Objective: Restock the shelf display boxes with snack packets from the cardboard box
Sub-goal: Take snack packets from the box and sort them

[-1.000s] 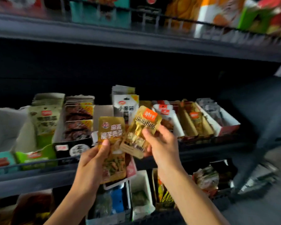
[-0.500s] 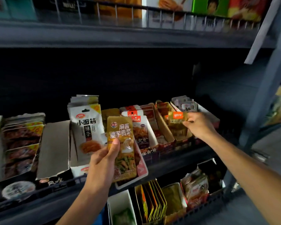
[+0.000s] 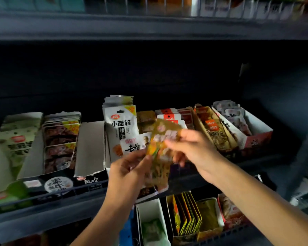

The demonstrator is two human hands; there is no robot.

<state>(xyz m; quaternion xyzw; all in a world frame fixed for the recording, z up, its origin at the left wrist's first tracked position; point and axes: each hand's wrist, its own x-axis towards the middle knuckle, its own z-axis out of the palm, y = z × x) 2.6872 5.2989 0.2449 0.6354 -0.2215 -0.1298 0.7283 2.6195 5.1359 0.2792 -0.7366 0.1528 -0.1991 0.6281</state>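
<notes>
A gold snack packet (image 3: 161,150) with green and white print hangs in front of the middle shelf, blurred by motion. My left hand (image 3: 130,173) grips its lower left side from below. My right hand (image 3: 190,148) pinches its upper right part, fingers curled over the edge. Behind them a row of display boxes stands on the shelf: a white packet stack (image 3: 120,125), a brown box (image 3: 215,132) with orange-labelled gold packets, and a white and red box (image 3: 251,132) at the right. The cardboard box is not in view.
At the left stand a green packet box (image 3: 16,144), a dark packet box (image 3: 60,142) and an open white box flap (image 3: 91,148). The shelf rail (image 3: 52,194) runs along the front. Below, more boxes (image 3: 185,217) hold packets. An upper shelf (image 3: 149,27) hangs overhead.
My right hand left a gold packet in the brown box at the right and came back to the packet in my left hand. It now pinches that packet.
</notes>
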